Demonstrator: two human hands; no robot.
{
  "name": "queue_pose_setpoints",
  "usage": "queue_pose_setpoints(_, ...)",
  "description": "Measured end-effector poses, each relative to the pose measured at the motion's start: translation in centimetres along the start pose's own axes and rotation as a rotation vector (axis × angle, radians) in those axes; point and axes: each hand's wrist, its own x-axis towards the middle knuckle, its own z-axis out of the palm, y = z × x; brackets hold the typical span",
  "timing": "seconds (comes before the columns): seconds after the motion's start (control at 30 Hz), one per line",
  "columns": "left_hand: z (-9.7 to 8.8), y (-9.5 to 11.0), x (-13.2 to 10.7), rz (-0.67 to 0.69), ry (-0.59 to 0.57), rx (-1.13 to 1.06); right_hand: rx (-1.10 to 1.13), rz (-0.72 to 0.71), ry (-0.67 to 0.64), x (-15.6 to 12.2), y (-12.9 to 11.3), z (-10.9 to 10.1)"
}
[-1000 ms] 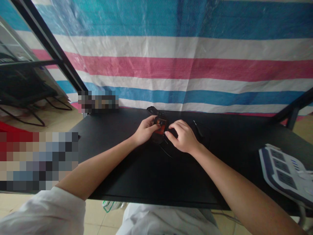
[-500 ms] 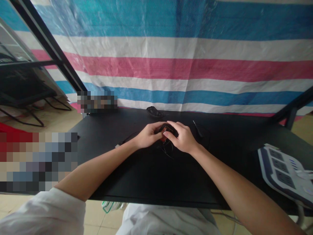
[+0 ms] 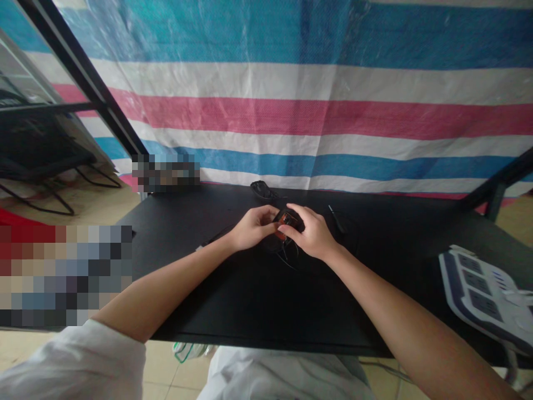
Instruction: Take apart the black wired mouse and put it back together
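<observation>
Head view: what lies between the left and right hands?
A small black-and-orange device, trailing thin black wires, lies between the left hand and right hand in the head view.

The head-worn camera is looking forward and down over the person's own forearms, facing a black table [image 3: 258,300] and a striped tarpaulin [image 3: 316,116] behind it. It is sitting fairly near the left hand [image 3: 252,229] and right hand [image 3: 311,234], with its wide view seemingly bending the edges of the frame.
</observation>
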Motion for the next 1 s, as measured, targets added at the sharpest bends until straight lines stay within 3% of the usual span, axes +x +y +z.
queue_pose_setpoints(0.3, -0.2, -0.6, 0.3, -0.018, 0.064, -0.061, 0.184, 0.048, -0.011, 0.1, 0.2, -0.5)
queue_pose_setpoints(0.6, -0.4, -0.5, 0.2, -0.070, 0.013, -0.102, 0.278, 0.154, -0.006, 0.3, 0.2, -0.4)
queue_pose_setpoints(1.0, -0.6, -1.1, 0.4, -0.137, 0.201, 0.213, 0.096, 0.157, -0.023, 0.1, 1.5, 0.5)
